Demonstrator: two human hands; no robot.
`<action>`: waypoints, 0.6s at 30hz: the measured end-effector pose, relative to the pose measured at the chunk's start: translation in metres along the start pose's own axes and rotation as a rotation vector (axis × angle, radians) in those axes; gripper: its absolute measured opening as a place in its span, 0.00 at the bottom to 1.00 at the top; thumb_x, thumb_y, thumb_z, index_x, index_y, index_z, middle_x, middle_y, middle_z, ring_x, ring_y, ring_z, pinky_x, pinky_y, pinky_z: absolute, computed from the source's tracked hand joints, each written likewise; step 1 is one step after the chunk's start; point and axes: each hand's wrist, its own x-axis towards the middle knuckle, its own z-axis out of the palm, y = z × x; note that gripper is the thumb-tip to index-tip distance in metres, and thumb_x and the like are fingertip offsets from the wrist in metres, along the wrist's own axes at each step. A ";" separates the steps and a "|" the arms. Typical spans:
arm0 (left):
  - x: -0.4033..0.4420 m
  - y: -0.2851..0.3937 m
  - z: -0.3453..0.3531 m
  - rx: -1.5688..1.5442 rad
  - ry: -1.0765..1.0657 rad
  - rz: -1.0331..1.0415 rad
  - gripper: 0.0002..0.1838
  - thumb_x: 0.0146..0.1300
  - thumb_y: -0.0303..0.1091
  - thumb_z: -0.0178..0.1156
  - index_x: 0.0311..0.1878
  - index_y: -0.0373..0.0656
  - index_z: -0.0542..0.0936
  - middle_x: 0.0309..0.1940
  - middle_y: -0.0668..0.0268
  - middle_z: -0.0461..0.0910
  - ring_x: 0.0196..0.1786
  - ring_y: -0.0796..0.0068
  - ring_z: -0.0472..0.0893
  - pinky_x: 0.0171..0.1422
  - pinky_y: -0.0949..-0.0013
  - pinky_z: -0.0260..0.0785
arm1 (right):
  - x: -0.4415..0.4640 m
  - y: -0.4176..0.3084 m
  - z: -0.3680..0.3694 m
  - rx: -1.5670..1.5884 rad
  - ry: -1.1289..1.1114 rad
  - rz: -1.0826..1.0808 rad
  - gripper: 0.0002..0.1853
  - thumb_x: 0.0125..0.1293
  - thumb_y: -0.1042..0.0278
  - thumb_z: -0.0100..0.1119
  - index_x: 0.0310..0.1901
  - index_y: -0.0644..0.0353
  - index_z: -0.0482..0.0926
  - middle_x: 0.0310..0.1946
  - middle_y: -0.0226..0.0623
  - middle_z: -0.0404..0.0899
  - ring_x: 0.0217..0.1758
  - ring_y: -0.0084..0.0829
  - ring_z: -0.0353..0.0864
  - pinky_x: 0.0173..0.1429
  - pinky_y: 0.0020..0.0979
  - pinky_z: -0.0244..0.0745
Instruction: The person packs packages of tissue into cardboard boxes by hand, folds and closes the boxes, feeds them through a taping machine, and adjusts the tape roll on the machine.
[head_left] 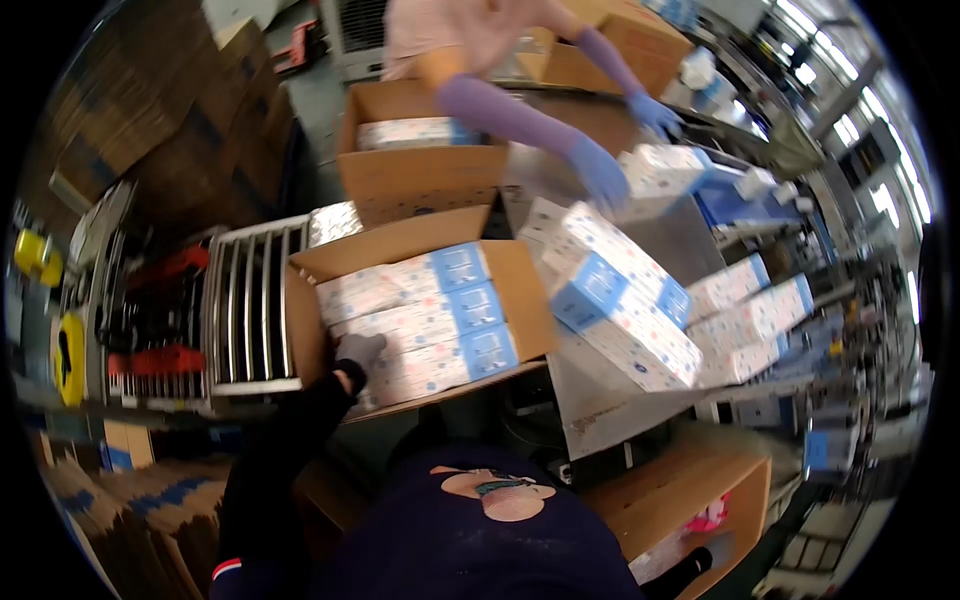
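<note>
Factory packing area | open cartons [420, 325] | roller conveyor [255, 305] | metal worktable [590, 400] | machinery [830, 370]

Brown cartons [150, 110] stacked L side; roller conveyor [250, 300] w/ metal bars; grey floor [318, 125]; bright ceiling lights [805, 73] upper R.

A grey metal table [590, 400] stands in front of me, to my right, its bare, scuffed near corner pointing my way. White patterned boxes with blue ends [625, 300] lie on it at the middle, piled close together at a slant. More patterned boxes [750, 315] lie side by side towards its right edge, and another box [662, 170] is near its far side.
</note>
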 end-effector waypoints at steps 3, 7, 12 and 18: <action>-0.006 0.012 0.013 0.264 0.111 -0.162 0.28 0.61 0.53 0.59 0.46 0.33 0.81 0.49 0.43 0.81 0.54 0.52 0.82 0.60 0.59 0.74 | 0.023 -0.062 -0.221 0.780 0.101 0.053 0.19 0.74 0.56 0.52 0.55 0.62 0.80 0.43 0.38 0.86 0.38 0.34 0.84 0.41 0.33 0.79; -0.025 0.037 0.003 0.018 0.192 -0.388 0.45 0.50 0.51 0.70 0.62 0.27 0.65 0.54 0.41 0.79 0.57 0.47 0.80 0.62 0.59 0.73 | -0.062 -0.269 -0.444 1.921 -0.528 -0.587 0.13 0.75 0.69 0.49 0.52 0.61 0.80 0.37 0.30 0.82 0.39 0.17 0.78 0.39 0.21 0.71; -0.014 0.014 0.015 -0.165 0.165 -0.368 0.41 0.50 0.48 0.69 0.56 0.24 0.67 0.49 0.41 0.81 0.52 0.46 0.82 0.58 0.57 0.75 | -0.128 -0.463 -0.559 1.559 -1.130 -1.209 0.11 0.72 0.65 0.56 0.45 0.63 0.82 0.27 0.27 0.80 0.23 0.14 0.73 0.24 0.18 0.66; -0.049 0.049 0.023 0.353 0.202 -0.188 0.50 0.48 0.58 0.69 0.66 0.30 0.62 0.56 0.39 0.71 0.52 0.50 0.77 0.52 0.51 0.73 | -0.238 -0.541 -0.609 1.264 -1.408 -1.659 0.18 0.66 0.71 0.53 0.56 0.67 0.75 0.26 0.32 0.79 0.21 0.19 0.77 0.22 0.22 0.70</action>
